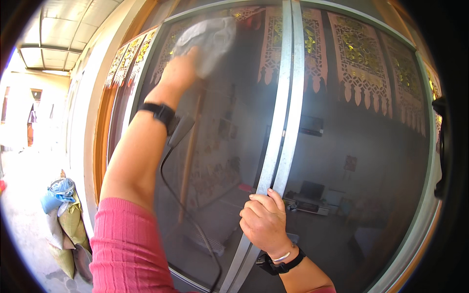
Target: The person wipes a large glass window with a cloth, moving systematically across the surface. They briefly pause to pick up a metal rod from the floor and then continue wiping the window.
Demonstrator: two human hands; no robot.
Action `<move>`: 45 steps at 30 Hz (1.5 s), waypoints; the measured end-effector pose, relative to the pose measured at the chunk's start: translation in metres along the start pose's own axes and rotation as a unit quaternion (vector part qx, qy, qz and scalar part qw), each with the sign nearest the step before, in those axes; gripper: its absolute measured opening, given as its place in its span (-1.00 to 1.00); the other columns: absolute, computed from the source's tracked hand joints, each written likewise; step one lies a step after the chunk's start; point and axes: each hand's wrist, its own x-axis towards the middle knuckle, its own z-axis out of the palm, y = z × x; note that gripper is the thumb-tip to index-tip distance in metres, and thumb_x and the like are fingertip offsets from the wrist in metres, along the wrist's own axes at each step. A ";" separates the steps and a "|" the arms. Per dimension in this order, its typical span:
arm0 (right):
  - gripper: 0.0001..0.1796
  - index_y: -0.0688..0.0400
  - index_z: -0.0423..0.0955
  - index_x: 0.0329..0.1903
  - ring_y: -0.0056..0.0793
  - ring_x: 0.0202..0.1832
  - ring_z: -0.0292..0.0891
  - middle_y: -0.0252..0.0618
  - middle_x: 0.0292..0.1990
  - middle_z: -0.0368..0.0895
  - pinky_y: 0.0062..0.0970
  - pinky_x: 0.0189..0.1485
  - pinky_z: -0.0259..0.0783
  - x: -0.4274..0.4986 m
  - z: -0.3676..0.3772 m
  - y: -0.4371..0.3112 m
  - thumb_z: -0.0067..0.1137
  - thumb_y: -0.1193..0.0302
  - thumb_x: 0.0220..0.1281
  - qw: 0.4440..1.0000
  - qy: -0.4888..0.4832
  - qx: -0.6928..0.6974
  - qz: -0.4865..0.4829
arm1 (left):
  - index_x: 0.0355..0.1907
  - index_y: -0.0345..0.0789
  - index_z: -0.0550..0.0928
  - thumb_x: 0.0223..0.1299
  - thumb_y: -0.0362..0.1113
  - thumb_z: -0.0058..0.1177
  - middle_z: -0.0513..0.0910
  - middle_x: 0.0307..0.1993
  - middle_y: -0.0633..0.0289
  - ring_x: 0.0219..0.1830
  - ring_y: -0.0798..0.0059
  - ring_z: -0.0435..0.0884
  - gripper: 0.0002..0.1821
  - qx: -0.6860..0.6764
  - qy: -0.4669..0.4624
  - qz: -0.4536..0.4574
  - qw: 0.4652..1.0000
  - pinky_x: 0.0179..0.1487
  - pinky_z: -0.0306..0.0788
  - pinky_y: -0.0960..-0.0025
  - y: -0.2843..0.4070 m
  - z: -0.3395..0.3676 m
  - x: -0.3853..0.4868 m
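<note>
My left hand, blurred, presses a pale cloth against the upper part of the left screen panel. A black strap with a grey device is on that wrist, and a dark cable hangs from the device. Lower down, my right hand grips the metal frame edges where the two panels meet, its fingers curled around them. A silvery bracelet and a black strap sit on the right wrist. The right screen panel is beside it.
Patterned hangings show behind the panels at the top. Through the mesh, a room with a monitor and a low cabinet is dimly visible. Stuffed sacks and a blue plastic bag lean by the wall at the left. An orange-brown frame borders the panels.
</note>
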 end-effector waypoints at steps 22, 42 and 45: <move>-0.85 0.03 0.50 -0.52 -0.44 0.01 0.55 -0.48 -0.34 0.61 -0.09 0.29 0.31 0.001 0.006 0.002 0.35 0.46 -0.12 1.000 0.007 -0.015 0.003 | 0.49 -0.13 0.34 0.26 -0.50 -0.11 0.68 -0.08 -0.28 -0.02 -0.16 0.68 -0.31 -0.014 0.039 0.039 0.998 0.07 0.51 0.00 -0.029 0.012 0.059; -0.93 0.01 0.53 -0.43 -0.45 0.09 0.51 -0.45 -0.31 0.57 -0.19 0.37 0.30 0.000 -0.001 0.000 0.26 0.43 0.01 1.000 -0.011 -0.024 0.001 | 0.51 -0.10 0.29 0.27 -0.52 -0.18 0.66 -0.31 -0.36 -0.23 -0.27 0.68 -0.30 -0.047 0.035 0.058 0.997 -0.09 0.50 -0.17 -0.024 0.027 -0.004; -0.93 0.01 0.53 -0.43 -0.44 0.09 0.51 -0.44 -0.30 0.57 -0.19 0.37 0.30 0.000 0.000 0.001 0.26 0.42 0.00 1.000 0.001 -0.021 -0.002 | 0.49 -0.12 0.34 0.25 -0.53 -0.16 0.68 -0.13 -0.30 -0.05 -0.19 0.68 -0.29 -0.048 0.017 0.050 0.997 0.07 0.49 -0.04 0.008 0.003 0.056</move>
